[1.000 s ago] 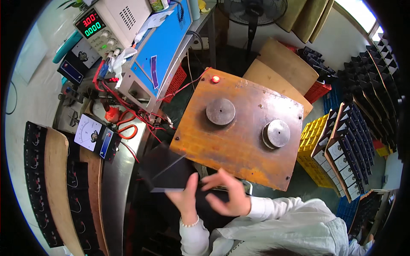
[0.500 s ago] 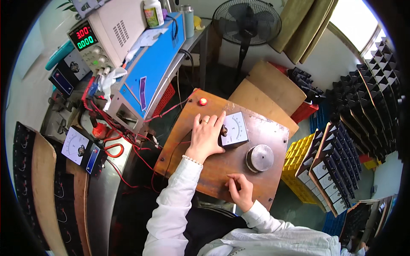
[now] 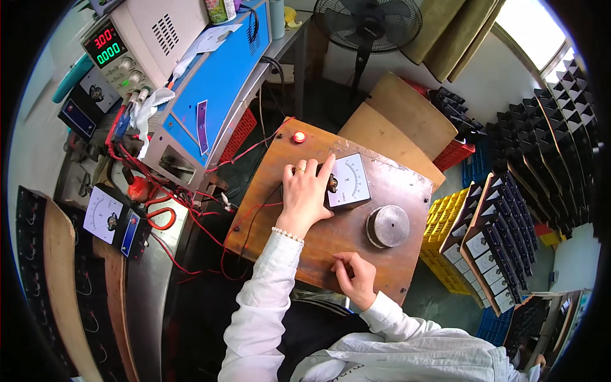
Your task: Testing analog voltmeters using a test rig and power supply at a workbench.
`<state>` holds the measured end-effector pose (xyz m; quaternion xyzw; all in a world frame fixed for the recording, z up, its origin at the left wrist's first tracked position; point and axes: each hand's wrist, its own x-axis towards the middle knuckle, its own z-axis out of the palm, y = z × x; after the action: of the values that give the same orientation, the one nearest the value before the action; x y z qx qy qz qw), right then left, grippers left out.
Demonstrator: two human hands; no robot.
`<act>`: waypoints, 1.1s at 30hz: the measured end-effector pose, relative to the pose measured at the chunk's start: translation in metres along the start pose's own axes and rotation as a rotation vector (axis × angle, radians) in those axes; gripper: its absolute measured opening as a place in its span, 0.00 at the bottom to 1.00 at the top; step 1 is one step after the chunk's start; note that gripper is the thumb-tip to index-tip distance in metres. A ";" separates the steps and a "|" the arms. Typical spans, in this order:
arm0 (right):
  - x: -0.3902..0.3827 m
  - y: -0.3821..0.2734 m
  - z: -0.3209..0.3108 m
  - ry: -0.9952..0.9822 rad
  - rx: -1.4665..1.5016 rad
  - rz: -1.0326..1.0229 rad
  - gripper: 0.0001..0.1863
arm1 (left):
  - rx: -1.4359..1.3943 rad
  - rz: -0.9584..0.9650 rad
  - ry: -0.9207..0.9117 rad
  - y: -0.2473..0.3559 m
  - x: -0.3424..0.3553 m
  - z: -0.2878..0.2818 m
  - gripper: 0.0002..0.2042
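My left hand [image 3: 304, 197] clasps the analog meter [image 3: 349, 181] by its end, on the wooden surface [image 3: 318, 247]. My right hand [image 3: 358, 279] is curled; whether fully closed, I cannot tell. If my sleeve [image 3: 261, 305] catches the red wire [image 3: 262, 205], the meter may slip. The red crate [image 3: 455, 153] contains black parts [image 3: 449, 114].

The person's own hands number two: one left hand [image 3: 304, 198] and one right hand [image 3: 358, 280]. There is one ring [image 3: 299, 169] and one bracelet [image 3: 287, 234].

Three meters lie outside the stacks [image 3: 509, 216]: one at the left hand [image 3: 353, 179], one on the bench [image 3: 102, 215], one behind it [image 3: 97, 93]. Those in the stacks are too many to count.

One board [image 3: 312, 256], one visible metal cylinder [image 3: 389, 226], one lit lamp [image 3: 299, 136], one power supply [image 3: 149, 48], one blue box [image 3: 219, 89], one fan [image 3: 368, 27] and one yellow crate [image 3: 439, 224] show.

Red crates [image 3: 239, 135] number at least two, as do blue crates [image 3: 495, 326].
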<state>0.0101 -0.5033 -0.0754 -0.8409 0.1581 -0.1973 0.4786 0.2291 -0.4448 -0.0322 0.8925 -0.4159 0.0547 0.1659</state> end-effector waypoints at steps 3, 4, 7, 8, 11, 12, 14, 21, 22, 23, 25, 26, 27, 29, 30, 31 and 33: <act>-0.001 0.001 0.000 -0.015 -0.004 0.032 0.07 | -0.032 -0.012 -0.049 0.001 0.001 0.001 0.59; -0.001 0.001 -0.001 -0.012 -0.005 0.019 0.07 | -0.033 -0.014 -0.047 0.002 0.001 0.001 0.59; -0.001 0.001 -0.002 -0.009 -0.012 0.005 0.07 | -0.032 -0.019 -0.040 0.006 0.004 0.001 0.58; 0.000 0.001 -0.003 -0.006 -0.016 0.005 0.07 | -0.028 -0.027 -0.046 0.007 0.006 0.002 0.57; 0.001 0.007 -0.001 0.010 -0.026 -0.059 0.05 | -0.018 -0.032 -0.010 0.006 0.005 0.002 0.55; 0.002 0.005 -0.001 0.004 -0.029 -0.078 0.05 | -0.014 -0.026 0.016 0.005 0.004 0.003 0.54; 0.001 0.004 0.001 -0.009 -0.053 -0.044 0.05 | 0.016 -0.044 0.023 0.004 0.001 0.005 0.53; 0.003 0.010 0.005 0.028 -0.116 -0.076 0.10 | 0.018 -0.005 -0.097 0.000 0.010 0.007 0.52; 0.003 0.015 0.003 0.028 -0.154 -0.118 0.10 | 0.009 0.046 -0.125 -0.001 0.012 0.003 0.51; 0.002 0.021 0.002 0.017 -0.172 -0.150 0.10 | 0.030 0.063 -0.119 -0.001 0.013 0.006 0.50; 0.001 0.025 0.001 0.018 -0.126 -0.125 0.10 | 0.043 0.058 -0.044 0.003 0.018 0.016 0.39; 0.001 0.020 0.000 -0.001 -0.096 -0.083 0.11 | 0.078 0.038 -0.020 0.003 0.020 0.028 0.52; 0.002 0.014 -0.001 -0.019 -0.089 -0.032 0.14 | 0.053 0.021 0.017 0.003 0.023 0.037 0.51; 0.001 0.021 0.004 -0.024 -0.124 -0.096 0.23 | 0.115 -0.029 0.104 0.004 0.023 0.061 0.46; -0.001 0.023 0.010 -0.032 -0.134 -0.128 0.26 | 0.153 -0.057 0.163 -0.006 0.021 0.077 0.44; 0.002 0.033 0.005 -0.036 -0.173 -0.140 0.30 | 0.135 -0.006 0.091 0.001 0.020 0.060 0.42; 0.008 0.044 0.004 -0.010 -0.036 -0.138 0.33 | 0.142 0.088 0.146 0.008 0.000 0.033 0.38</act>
<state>0.0156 -0.5249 -0.1138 -0.8592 0.1006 -0.2227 0.4496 0.2214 -0.4608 -0.0610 0.8766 -0.4365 0.1558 0.1297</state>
